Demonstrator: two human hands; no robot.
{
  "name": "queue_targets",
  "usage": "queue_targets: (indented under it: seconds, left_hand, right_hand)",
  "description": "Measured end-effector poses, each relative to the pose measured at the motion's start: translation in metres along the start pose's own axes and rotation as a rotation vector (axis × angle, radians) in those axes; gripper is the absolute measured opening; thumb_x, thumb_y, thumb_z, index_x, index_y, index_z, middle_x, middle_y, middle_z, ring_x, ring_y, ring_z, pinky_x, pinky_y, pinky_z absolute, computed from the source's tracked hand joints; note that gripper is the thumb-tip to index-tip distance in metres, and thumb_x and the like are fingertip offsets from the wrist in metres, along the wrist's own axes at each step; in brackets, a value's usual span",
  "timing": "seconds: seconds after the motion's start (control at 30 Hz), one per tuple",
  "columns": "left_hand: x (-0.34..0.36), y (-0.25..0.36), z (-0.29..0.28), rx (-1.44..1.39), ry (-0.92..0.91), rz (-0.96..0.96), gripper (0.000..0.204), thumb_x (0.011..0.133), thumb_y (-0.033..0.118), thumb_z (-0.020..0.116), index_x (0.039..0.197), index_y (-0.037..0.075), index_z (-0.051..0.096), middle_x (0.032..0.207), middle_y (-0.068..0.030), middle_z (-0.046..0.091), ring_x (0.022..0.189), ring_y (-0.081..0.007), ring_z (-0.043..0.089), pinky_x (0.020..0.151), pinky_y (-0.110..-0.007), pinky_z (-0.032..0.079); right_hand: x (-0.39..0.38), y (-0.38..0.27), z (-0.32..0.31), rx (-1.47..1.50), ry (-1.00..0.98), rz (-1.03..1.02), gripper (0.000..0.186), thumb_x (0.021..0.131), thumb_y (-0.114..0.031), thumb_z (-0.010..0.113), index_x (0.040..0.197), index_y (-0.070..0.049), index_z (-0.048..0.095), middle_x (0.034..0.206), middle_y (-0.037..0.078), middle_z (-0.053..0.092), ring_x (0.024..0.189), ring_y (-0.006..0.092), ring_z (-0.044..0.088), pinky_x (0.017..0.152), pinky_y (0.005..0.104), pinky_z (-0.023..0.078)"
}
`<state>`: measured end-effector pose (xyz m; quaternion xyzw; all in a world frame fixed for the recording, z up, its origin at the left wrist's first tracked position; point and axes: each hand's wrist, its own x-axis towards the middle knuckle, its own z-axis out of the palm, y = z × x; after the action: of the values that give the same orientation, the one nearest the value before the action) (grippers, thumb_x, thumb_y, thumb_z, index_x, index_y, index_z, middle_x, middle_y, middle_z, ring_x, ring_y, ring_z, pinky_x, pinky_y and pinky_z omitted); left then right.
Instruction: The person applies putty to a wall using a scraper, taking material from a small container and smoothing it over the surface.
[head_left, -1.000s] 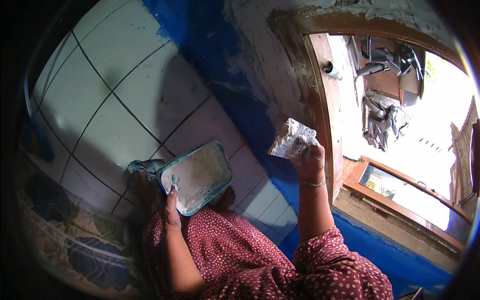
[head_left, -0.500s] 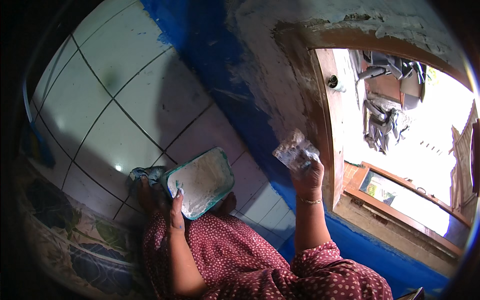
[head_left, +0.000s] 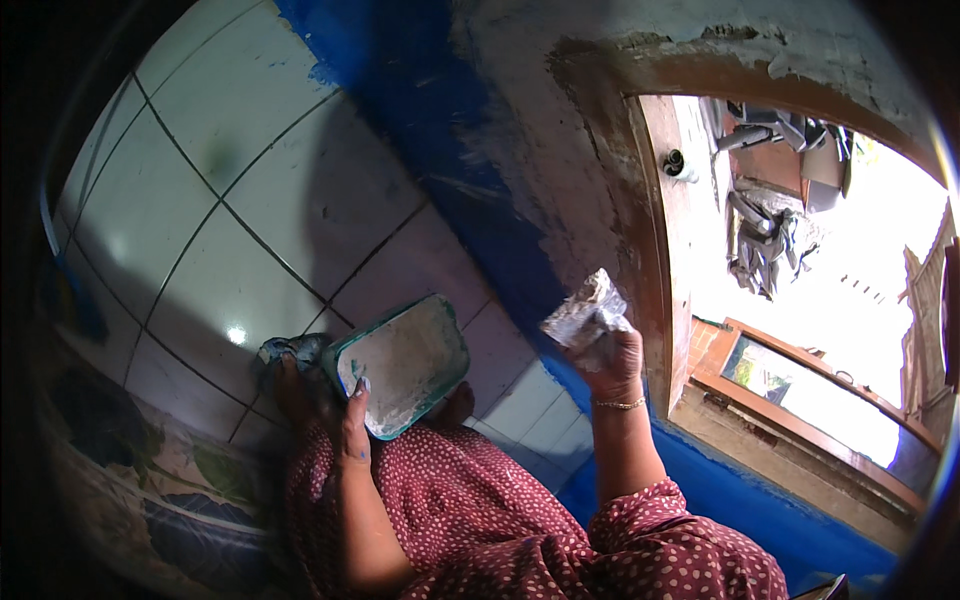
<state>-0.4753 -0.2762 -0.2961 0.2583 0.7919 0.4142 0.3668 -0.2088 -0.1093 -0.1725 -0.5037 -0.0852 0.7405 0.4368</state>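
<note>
Left hand [head_left: 355,425] curled onto the left side of a teal rectangular plastic tub [head_left: 428,407], thumb over the rim, other fingers hidden. Tub holds off-white paste [head_left: 408,365], mouth up, long axis lower left to upper right. It's above the white tiled floor [head_left: 270,200], near the floor's edge along the blue-painted wall [head_left: 440,150]; can't tell what it rests on. Right hand [head_left: 612,365] nearly closed, gripping a flat paste-smeared whitish piece [head_left: 578,312], free edge pointing up-left; can't tell its long axis.
</note>
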Motion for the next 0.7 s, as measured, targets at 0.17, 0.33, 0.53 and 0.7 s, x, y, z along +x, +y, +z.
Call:
queue_targets:
  seconds: [0.17,0.33,0.53,0.7]
  left_hand:
    - [-0.018,-0.025,0.010,-0.568,-0.099,-0.470,0.059,0.081,0.018,0.060,0.134,-0.001,0.040,0.133,-0.0086,0.046,0.123,-0.0241,0.042,0.106,-0.037,0.027]
    - [-0.029,-0.060,0.004,-0.854,-0.201,-0.873,0.057,0.077,0.012,0.060,0.131,0.003,0.044,0.128,-0.0087,0.050,0.120,-0.0239,0.045,0.104,-0.040,0.031]
    - [-0.035,-0.039,0.011,-0.788,-0.282,-0.653,0.056,0.073,0.006,0.058,0.128,0.000,0.046,0.123,-0.0120,0.053,0.113,-0.0273,0.052,0.100,-0.042,0.039]
    - [-0.038,-0.023,0.026,-0.760,-0.262,-0.589,0.057,0.069,0.003,0.058,0.124,-0.003,0.047,0.117,-0.0137,0.056,0.109,-0.0280,0.054,0.099,-0.043,0.040]
  right_hand:
    - [-0.004,0.032,-0.006,0.020,0.017,0.162,0.058,0.071,-0.012,0.072,0.124,-0.001,0.050,0.115,0.012,0.060,0.107,0.0276,0.057,0.098,0.0471,0.041]
    - [-0.012,0.063,-0.028,0.102,0.024,0.290,0.057,0.074,-0.017,0.068,0.123,0.005,0.049,0.118,0.015,0.059,0.108,0.0281,0.057,0.098,0.0440,0.041]
    - [-0.016,0.084,-0.040,-0.475,-0.020,0.268,0.038,0.075,-0.001,0.062,0.111,0.006,0.055,0.105,0.010,0.062,0.096,0.0181,0.060,0.085,0.0314,0.049]
    - [-0.029,0.093,-0.035,-0.953,-0.007,-0.007,0.035,0.077,-0.003,0.059,0.110,0.006,0.054,0.100,0.013,0.063,0.093,0.0162,0.059,0.085,0.0286,0.046]
